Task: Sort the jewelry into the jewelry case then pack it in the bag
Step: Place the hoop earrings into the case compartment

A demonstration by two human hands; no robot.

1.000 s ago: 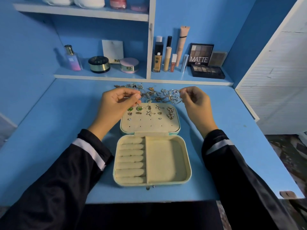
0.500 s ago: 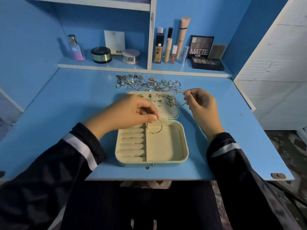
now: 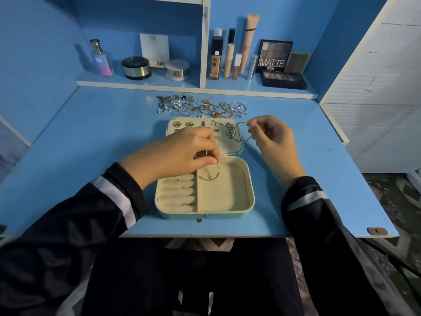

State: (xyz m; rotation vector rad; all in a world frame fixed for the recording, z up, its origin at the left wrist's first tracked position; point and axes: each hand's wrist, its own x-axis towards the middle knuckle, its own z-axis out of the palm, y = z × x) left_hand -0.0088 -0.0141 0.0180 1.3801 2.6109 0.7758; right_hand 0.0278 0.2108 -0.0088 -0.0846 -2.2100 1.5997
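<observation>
The thumb and forefinger tips (image 3: 213, 159) of the left hand (image 3: 180, 153) are pressed together on the top of a thin gold hoop (image 3: 209, 173); the other fingers curl loosely behind them. The hoop hangs from this pinch inside the base of the open jewelry case (image 3: 250, 201), at the far end of the divider between the ring rolls (image 3: 177, 192) and the plain compartment (image 3: 224, 190) to their right. Whether its lower edge touches the lining cannot be told.

The right hand (image 3: 273, 137) pinches a silver hoop (image 3: 243, 132) between its thumb and bent fingers, with the palm side turned toward the camera. It holds this hoop above the right edge of the case's lid (image 3: 232, 145), which lies flat on the table behind the base. The lid's cream panel carries pinned earrings (image 3: 182, 124) – two green ones at the far left and several small metal ones – partly hidden by the left hand.

Both forearms wear dark sleeves (image 3: 114, 201) with a pale stripe near the cuff. The case sits near the front of a blue table (image 3: 91, 144). Just behind the lid a strip of loose jewelry (image 3: 200, 107) – silver and gold pieces, tangled – lies across the tabletop. On the shelf (image 3: 141, 84) at the back stand a perfume bottle (image 3: 101, 58), two round jars (image 3: 136, 68), some tubes and bottles (image 3: 215, 55) and a palette marked MATTE (image 3: 274, 55).
</observation>
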